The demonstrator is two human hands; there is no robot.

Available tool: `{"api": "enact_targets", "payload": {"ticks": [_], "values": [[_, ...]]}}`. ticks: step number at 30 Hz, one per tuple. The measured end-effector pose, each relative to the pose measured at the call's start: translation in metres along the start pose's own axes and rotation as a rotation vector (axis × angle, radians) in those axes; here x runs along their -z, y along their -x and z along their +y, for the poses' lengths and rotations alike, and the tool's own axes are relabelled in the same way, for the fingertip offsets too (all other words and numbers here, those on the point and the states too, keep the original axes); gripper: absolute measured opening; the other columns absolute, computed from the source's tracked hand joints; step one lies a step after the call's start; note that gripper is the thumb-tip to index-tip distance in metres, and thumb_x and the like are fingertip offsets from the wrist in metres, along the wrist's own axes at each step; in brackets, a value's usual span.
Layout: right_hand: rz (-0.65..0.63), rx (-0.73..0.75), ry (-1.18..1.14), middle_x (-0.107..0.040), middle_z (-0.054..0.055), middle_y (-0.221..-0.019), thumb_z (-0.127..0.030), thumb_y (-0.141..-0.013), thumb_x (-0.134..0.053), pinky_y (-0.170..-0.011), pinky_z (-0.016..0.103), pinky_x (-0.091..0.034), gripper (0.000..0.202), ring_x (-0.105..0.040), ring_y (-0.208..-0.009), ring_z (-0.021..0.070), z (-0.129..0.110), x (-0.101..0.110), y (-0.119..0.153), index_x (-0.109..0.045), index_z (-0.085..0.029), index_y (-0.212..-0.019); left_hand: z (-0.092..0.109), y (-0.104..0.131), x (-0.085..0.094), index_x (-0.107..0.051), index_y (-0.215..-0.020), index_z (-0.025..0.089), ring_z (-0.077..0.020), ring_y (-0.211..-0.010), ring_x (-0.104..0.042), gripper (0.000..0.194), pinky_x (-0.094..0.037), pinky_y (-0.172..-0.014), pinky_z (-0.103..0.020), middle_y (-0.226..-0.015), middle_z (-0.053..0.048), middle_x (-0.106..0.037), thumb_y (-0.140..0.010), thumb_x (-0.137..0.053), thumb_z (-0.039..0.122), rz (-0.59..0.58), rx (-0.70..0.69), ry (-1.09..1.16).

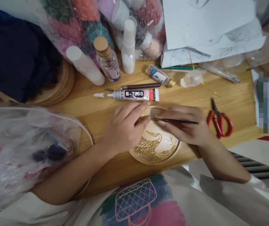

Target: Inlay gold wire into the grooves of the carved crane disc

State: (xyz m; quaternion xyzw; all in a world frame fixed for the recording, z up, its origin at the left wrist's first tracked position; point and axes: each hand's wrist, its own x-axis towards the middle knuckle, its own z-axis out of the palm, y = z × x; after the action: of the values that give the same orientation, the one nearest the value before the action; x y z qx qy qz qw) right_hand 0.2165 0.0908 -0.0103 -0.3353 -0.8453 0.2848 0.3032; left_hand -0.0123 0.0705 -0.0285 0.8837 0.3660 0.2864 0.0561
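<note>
Here we see a round wooden plaque [165,138] lying flat beside the near edge of the table [240,97], its face bearing a gold-lined bird design [148,147]. The left hand [125,125] rests over the plaque's left side; its thumb and index finger almost meet at the tip of a dark slender tool [183,121], but we cannot tell whether they pinch anything. The right hand [193,131], at the plaque's right rim, is clamped on that tool, which it holds across the upper part of the design.

Just beyond the plaque, towards the table's far edge, we note a B-7000 glue tube [134,94], its nozzle pointing to the left edge, with a craft knife [141,86] close alongside. Red-handled cutters [219,121] lie near the table's near right corner, slightly apart from the right hand. Towards the far edge we find a gold-capped bottle [159,74] on its side, an upright spray bottle [129,47] and a wide-capped bottle [111,64], with white papers [207,25] to their right. Dark cloth [19,56] is heaped at the far left corner; below it we observe a clear plastic bag [19,150].
</note>
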Motion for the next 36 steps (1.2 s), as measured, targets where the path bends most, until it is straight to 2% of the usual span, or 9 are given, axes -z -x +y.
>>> {"api": "enact_targets", "payload": {"ticks": [3, 8, 13, 17, 22, 36], "values": [[-0.008, 0.01, 0.021, -0.074, 0.003, -0.083, -0.017, -0.091, -0.064, -0.062, 0.025, -0.056, 0.012, -0.07, -0.071, 0.0132, -0.0016, -0.0002, 0.0002, -0.069, -0.021, -0.101, -0.0003, -0.001, 0.0013, -0.067, -0.105, 0.017, -0.0247, -0.114, -0.062, 0.019, -0.05, -0.09, -0.041, -0.127, -0.01, -0.067, -0.095, -0.051, 0.015, -0.021, -0.003, -0.047], [0.003, 0.018, 0.024, -0.074, 0.002, -0.083, -0.017, -0.09, -0.065, -0.06, 0.026, -0.056, 0.015, -0.07, -0.069, 0.0139, -0.0025, 0.0008, 0.0003, -0.07, -0.023, -0.103, -0.0015, -0.0008, 0.0011, -0.067, -0.108, 0.016, -0.0263, -0.117, -0.06, 0.023, -0.049, -0.091, -0.042, -0.13, -0.012, -0.066, -0.095, -0.048, 0.015, -0.045, -0.011, -0.04], [0.009, 0.03, 0.009, -0.073, 0.003, -0.081, -0.014, -0.088, -0.066, -0.056, 0.026, -0.054, 0.017, -0.068, -0.066, 0.0145, -0.0004, 0.001, 0.0017, -0.069, -0.023, -0.102, -0.0023, -0.0004, 0.0015, -0.067, -0.106, 0.017, -0.0245, -0.113, -0.061, 0.023, -0.05, -0.091, -0.042, -0.125, -0.01, -0.067, -0.094, -0.048, 0.013, -0.014, -0.016, -0.005], [-0.019, 0.031, 0.031, -0.074, 0.004, -0.084, -0.015, -0.09, -0.064, -0.06, 0.027, -0.055, 0.015, -0.07, -0.07, 0.015, -0.0002, 0.0006, 0.0021, -0.07, -0.021, -0.103, -0.001, -0.0019, 0.0035, -0.067, -0.102, 0.016, -0.0237, -0.109, -0.061, 0.022, -0.049, -0.089, -0.041, -0.12, -0.01, -0.069, -0.093, -0.049, 0.011, 0.011, -0.033, 0.063], [-0.023, 0.027, 0.037, -0.075, 0.005, -0.085, -0.016, -0.09, -0.065, -0.063, 0.027, -0.056, 0.013, -0.071, -0.073, 0.0152, -0.0008, -0.0001, 0.0015, -0.07, -0.019, -0.102, 0.0004, -0.0037, 0.0043, -0.069, -0.096, 0.017, -0.0225, -0.106, -0.062, 0.02, -0.051, -0.086, -0.039, -0.118, -0.008, -0.071, -0.092, -0.049, 0.011, 0.012, -0.083, 0.041], [-0.02, 0.021, 0.061, -0.075, 0.003, -0.084, -0.018, -0.092, -0.063, -0.06, 0.028, -0.055, 0.013, -0.071, -0.071, 0.0156, -0.0018, -0.0008, 0.0016, -0.07, -0.023, -0.102, 0.0006, -0.0013, 0.0037, -0.068, -0.098, 0.019, -0.0241, -0.108, -0.062, 0.02, -0.049, -0.087, -0.042, -0.122, -0.008, -0.068, -0.092, -0.051, 0.011, -0.005, -0.032, 0.082]]}}
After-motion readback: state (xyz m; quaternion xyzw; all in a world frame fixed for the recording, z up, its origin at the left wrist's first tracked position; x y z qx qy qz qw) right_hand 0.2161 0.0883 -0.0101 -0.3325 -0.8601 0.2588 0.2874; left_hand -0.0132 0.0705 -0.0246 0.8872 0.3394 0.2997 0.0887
